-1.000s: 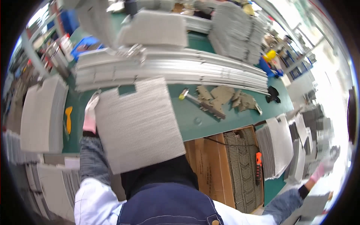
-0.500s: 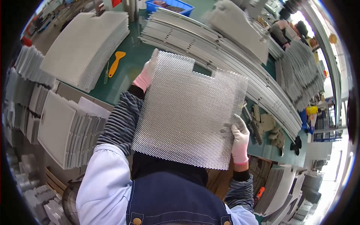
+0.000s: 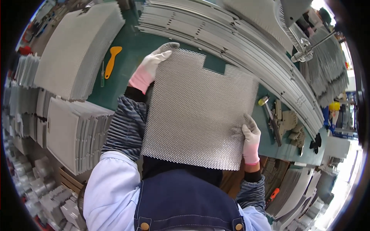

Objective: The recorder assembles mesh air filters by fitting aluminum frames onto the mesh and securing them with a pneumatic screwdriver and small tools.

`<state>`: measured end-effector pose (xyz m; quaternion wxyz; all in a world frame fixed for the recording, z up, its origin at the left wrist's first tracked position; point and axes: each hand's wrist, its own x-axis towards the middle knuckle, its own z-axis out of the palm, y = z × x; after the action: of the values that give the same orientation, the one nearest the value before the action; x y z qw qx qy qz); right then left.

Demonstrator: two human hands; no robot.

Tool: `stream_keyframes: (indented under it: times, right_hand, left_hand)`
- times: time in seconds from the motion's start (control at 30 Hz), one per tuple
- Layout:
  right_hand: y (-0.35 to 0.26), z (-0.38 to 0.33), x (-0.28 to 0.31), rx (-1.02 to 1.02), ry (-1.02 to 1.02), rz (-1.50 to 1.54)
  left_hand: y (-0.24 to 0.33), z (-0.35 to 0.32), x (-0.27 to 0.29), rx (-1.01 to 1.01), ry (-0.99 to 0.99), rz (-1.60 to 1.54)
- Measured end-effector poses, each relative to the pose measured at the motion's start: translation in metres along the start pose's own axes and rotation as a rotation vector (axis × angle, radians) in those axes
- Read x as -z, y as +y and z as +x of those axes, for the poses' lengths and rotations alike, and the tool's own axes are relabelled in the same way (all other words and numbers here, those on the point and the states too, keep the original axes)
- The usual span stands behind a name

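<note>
The green table (image 3: pixel 125 61) spreads before me, with long metal strips (image 3: pixel 216 34) slanting across it beyond my work; the mesh panel (image 3: pixel 196 115) is in front of my body, between my hands, its notched edge facing away from me; it looks nearly square, so I cannot name a sure long axis; my left hand (image 3: pixel 152 67) grips the far left corner, while my right hand (image 3: pixel 251 140) pinches the right edge lower down, nearer my body; both touch it, so my holds sit diagonally across it; the orange scraper (image 3: pixel 112 63) lies apart, left of my left hand.
</note>
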<state>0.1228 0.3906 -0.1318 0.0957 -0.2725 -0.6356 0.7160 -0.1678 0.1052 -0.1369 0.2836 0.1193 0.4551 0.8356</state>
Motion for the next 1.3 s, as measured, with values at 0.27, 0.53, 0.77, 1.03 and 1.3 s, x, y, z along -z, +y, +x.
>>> stream_keyframes:
  times: [0.27, 0.53, 0.77, 1.03, 1.3]
  right_hand:
    - [-0.04, 0.002, -0.007, 0.175, 0.075, -0.867]
    - [-0.019, 0.0, -0.036, 0.089, -0.233, -0.142]
    - [0.005, -0.132, -0.004, 0.009, -0.162, -0.085]
    - [-0.064, -0.097, 0.029, -0.118, -0.188, 0.151]
    - [-0.076, -0.039, -0.008, 0.306, -0.207, 0.031]
  left_hand:
    - [0.0, -0.004, 0.014, -0.273, 0.292, 0.714]
    - [0.038, -0.007, 0.031, -0.38, 0.431, 0.152]
    - [0.084, -0.097, -0.058, -0.208, 0.281, 0.66]
    - [0.064, -0.15, -0.104, -0.217, -0.017, 0.596]
    - [0.075, -0.133, -0.068, -0.588, 0.259, 1.02]
